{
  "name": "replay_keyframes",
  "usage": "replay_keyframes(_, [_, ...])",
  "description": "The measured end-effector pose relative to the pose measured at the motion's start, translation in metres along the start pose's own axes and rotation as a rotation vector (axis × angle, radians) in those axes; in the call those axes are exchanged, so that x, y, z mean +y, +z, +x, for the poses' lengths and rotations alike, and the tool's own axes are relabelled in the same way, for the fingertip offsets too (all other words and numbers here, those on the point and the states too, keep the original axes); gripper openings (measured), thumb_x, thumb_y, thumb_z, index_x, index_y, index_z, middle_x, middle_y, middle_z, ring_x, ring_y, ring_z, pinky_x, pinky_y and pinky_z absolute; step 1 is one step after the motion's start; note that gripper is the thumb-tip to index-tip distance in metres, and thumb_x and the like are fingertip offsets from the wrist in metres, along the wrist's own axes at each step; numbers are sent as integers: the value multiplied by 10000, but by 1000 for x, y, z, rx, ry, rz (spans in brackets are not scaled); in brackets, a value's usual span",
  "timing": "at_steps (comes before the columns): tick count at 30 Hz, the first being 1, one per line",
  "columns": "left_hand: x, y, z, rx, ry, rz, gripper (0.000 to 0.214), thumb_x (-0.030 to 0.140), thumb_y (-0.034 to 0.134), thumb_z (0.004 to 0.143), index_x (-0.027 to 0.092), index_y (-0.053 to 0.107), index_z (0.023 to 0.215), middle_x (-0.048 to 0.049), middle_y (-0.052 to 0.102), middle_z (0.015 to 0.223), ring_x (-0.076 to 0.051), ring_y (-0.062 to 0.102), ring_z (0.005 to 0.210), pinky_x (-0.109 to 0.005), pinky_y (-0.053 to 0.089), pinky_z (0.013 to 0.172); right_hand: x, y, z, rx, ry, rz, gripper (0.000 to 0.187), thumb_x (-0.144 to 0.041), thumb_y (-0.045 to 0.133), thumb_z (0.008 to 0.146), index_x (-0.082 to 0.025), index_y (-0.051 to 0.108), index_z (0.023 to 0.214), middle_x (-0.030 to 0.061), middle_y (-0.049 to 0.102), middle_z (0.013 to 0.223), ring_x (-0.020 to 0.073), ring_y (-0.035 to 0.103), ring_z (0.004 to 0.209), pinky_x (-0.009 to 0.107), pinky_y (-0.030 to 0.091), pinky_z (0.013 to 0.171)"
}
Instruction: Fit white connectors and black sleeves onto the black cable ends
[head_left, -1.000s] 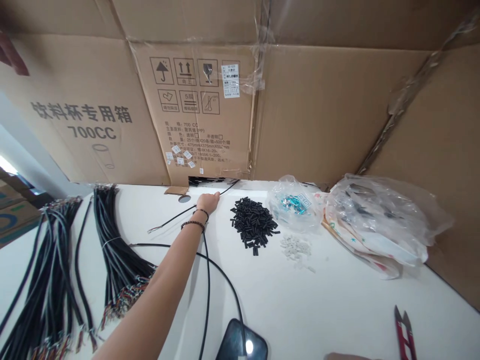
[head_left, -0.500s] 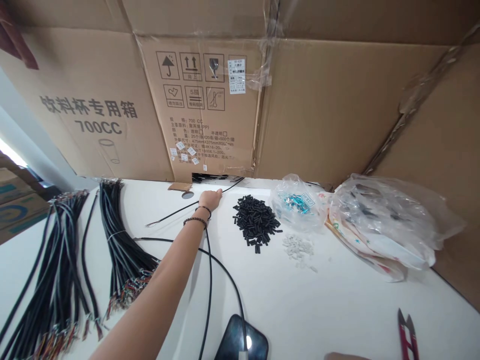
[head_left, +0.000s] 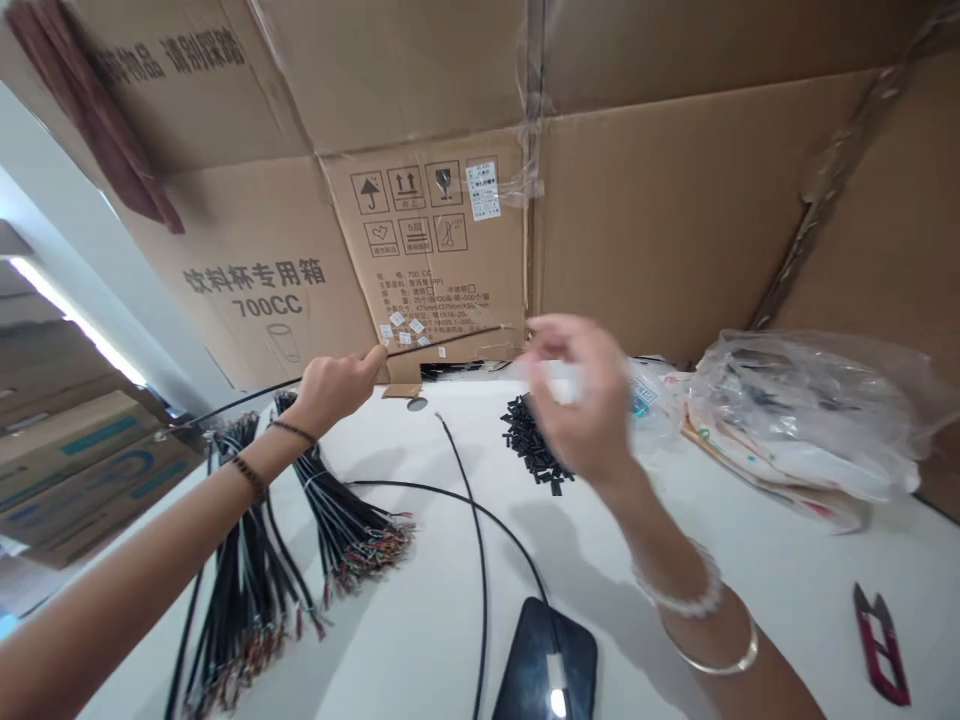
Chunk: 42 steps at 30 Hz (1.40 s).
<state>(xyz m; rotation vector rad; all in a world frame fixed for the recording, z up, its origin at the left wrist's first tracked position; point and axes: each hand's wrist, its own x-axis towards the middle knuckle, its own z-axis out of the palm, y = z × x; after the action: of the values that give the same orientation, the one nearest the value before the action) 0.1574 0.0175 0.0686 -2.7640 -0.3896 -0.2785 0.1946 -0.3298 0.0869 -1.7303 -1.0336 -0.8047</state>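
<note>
My left hand (head_left: 341,385) is closed round a thin black cable (head_left: 450,341), raised above the table. One end of the cable points right, in front of the carton; the other runs out left past my wrist. My right hand (head_left: 581,400) is up near the right-hand end, blurred by motion. Its fingers are curled but apart from the thumb, with nothing visible between them. It partly covers a pile of short black tube pieces (head_left: 536,445). Two bundles of black cables, one tied (head_left: 341,520) and one further left (head_left: 244,590), lie below my left arm, coloured wires showing at their ends.
Large cardboard cartons (head_left: 645,220) wall off the back. A phone (head_left: 517,660) lies at the front with a charging cable (head_left: 525,560) across it. Another black cable (head_left: 481,560) lies beside it. Plastic bags (head_left: 810,420) sit at right, above red-handled snips (head_left: 879,640).
My left hand has lifted the black cable off the table and moved left with it. My right hand has come up from the lower edge to near the cable's right end. The view has shifted.
</note>
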Motion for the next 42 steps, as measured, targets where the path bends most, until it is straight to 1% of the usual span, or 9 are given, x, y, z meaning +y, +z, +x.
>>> replay_keyframes(2, [0, -12, -16, 26, 83, 24, 308, 375, 575, 935, 194, 594, 1183, -99, 607, 1187, -237, 598, 1041, -422, 536, 856, -15, 34, 6, -293, -52, -177, 673, -476, 485, 960, -88, 328, 1487, 188, 359, 1528, 318, 255, 1448, 543, 191, 1179])
replay_keyframes(3, [5, -14, -22, 35, 135, 32, 279, 376, 564, 941, 205, 605, 1157, -95, 616, 1167, -228, 600, 1025, -412, 537, 848, -22, 47, 9, -467, -19, -245, 715, -477, 490, 964, -71, 274, 1511, 198, 292, 1562, 327, 171, 1483, 560, 112, 1193])
replay_keyframes(4, [12, -15, -27, 45, 195, 37, 268, 382, 550, 949, 205, 611, 1140, -93, 622, 1143, -215, 604, 1001, -399, 536, 842, -26, 56, 10, -636, 20, -287, 684, -460, 472, 978, -66, 288, 1506, 212, 317, 1547, 338, 187, 1481, 571, 109, 1187])
replay_keyframes(7, [49, -8, -29, 87, 401, 30, 287, 382, 512, 968, 157, 612, 1116, -77, 631, 1028, -185, 615, 920, -396, 536, 830, -25, 56, 5, -900, 175, -297, 420, -369, 347, 1032, -93, 569, 1258, 191, 672, 1156, 308, 608, 1151, 477, 430, 1004])
replay_keyframes(10, [102, 5, -12, 169, 592, -22, 253, 339, 514, 971, 144, 614, 1097, -67, 632, 995, -180, 617, 911, -387, 536, 822, -3, 31, -6, -958, 279, -374, 388, -390, 329, 1039, -130, 604, 1126, 103, 693, 954, 227, 669, 909, 398, 514, 824])
replay_keyframes(16, [218, 32, 44, 404, 838, -150, 263, 348, 548, 951, 131, 608, 1088, -77, 625, 1037, -190, 613, 937, -395, 528, 838, 47, -10, -20, -987, 476, -699, 321, -353, 419, 1026, -120, 600, 1151, 83, 657, 1030, 187, 643, 949, 403, 520, 878])
replay_keyframes(21, [270, 49, 74, 519, 883, -199, 302, 388, 549, 944, 129, 598, 1092, -79, 615, 1037, -194, 601, 941, -397, 513, 844, 64, -10, -20, -927, 582, -870, 304, -356, 523, 984, -123, 607, 1161, 95, 641, 1113, 198, 632, 1009, 412, 524, 902])
replay_keyframes(30, [304, 63, 99, 453, 851, -205, 320, 381, 551, 941, 130, 591, 1135, -97, 605, 1123, -220, 590, 1024, -438, 498, 902, 79, 10, -15, -853, 712, -918, 280, -290, 556, 971, -101, 608, 1171, 109, 643, 1137, 206, 633, 1050, 418, 525, 933])
replay_keyframes(42, [271, 77, 90, 294, 805, -280, 465, 366, 570, 935, 156, 505, 1344, -146, 476, 1420, -288, 512, 1249, -511, 458, 1007, 100, 43, -6, -881, 742, -894, 299, -312, 581, 957, -111, 607, 1176, 110, 627, 1168, 214, 622, 1064, 421, 530, 919])
